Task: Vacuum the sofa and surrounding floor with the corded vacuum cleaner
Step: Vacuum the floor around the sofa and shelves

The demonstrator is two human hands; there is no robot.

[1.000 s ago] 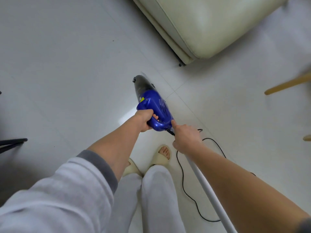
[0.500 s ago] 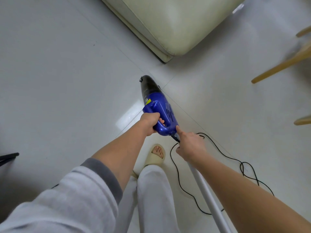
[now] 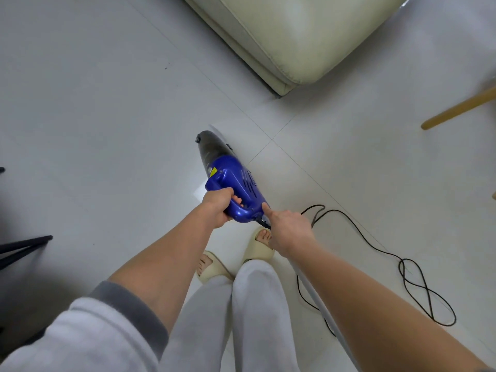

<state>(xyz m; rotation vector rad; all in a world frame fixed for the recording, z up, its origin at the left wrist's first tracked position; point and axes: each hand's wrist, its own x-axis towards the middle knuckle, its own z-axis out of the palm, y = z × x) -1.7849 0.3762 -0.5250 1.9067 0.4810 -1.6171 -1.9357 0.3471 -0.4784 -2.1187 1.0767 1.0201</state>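
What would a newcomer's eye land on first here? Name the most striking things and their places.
First the blue vacuum cleaner at the centre, its handle gripped by the left hand while the right hand touches its rear end with one finger. Next the cream sofa filling the top, one corner jutting toward the vacuum. Then the black cord looping over the pale floor at the right.

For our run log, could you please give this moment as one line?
left hand grips blue vacuum handle | right hand index finger touches its rear | black cord looped on floor | sofa ahead
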